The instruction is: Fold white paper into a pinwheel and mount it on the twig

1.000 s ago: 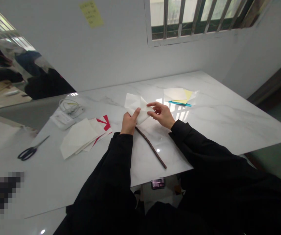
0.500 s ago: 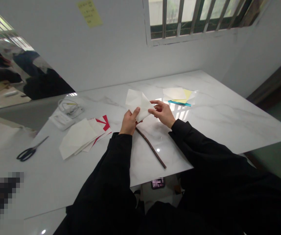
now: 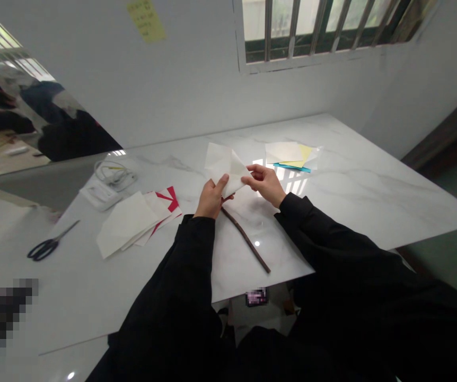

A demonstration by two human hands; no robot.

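A creased sheet of white paper (image 3: 221,159) is held up over the table between both hands. My left hand (image 3: 211,197) grips its lower left part, thumb on top and fingers underneath. The paper's right edge is pinched by the fingertips of my right hand (image 3: 266,183). Below the paper a thin brown stick (image 3: 246,239) lies slantwise on the table, its upper end close to my left hand. To the left is a pile of folded white paper (image 3: 131,220), with red paper (image 3: 168,200) showing at its right side.
Black-handled scissors (image 3: 49,245) lie on the marble-patterned table (image 3: 371,185) at the left. Near the wall are a white box (image 3: 102,195) and a coiled cable (image 3: 115,175). White, yellow and blue sheets (image 3: 292,154) lie behind my right hand. A person (image 3: 53,111) shows at far left.
Both hands keep hold of the white paper in nearly the same place. The right fingers have shifted very slightly along its edge.
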